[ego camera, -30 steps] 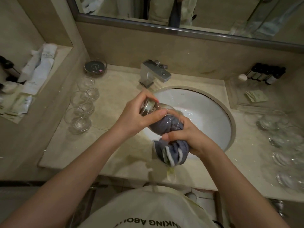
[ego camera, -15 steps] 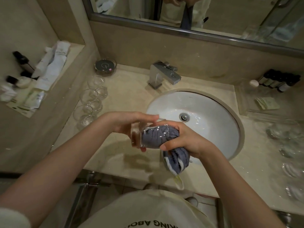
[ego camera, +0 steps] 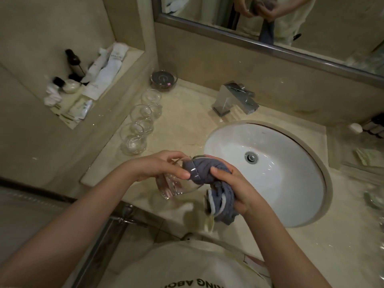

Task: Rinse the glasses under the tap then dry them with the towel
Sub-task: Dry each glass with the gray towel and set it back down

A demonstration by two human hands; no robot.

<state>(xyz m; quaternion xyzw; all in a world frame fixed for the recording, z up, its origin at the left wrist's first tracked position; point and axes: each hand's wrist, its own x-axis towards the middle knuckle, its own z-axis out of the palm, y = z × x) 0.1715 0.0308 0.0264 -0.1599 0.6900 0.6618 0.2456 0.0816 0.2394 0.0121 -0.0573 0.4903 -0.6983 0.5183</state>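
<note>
My left hand [ego camera: 160,166] grips a clear glass [ego camera: 173,187] lying on its side over the counter's front edge, its mouth turned right. My right hand [ego camera: 232,186] clutches a blue-grey towel [ego camera: 207,173] whose bunched end sits in the glass's mouth; the loose end hangs below my fist. Three clear glasses [ego camera: 141,121] stand in a row on the counter at the left. The chrome tap [ego camera: 234,99] behind the white sink [ego camera: 291,183] shows no running water. More glasses [ego camera: 374,198] lie blurred at the right edge.
A small dark glass dish [ego camera: 164,80] sits in the counter's back-left corner. Tubes, bottles and sachets [ego camera: 83,84] crowd the raised left ledge. Dark bottles [ego camera: 374,125] stand at the far right. The mirror [ego camera: 291,17] runs above the backsplash.
My hands with the glass and towel have shifted left, from over the sink's left rim to over the counter's front edge. The glass has tipped from base-up to lying sideways.
</note>
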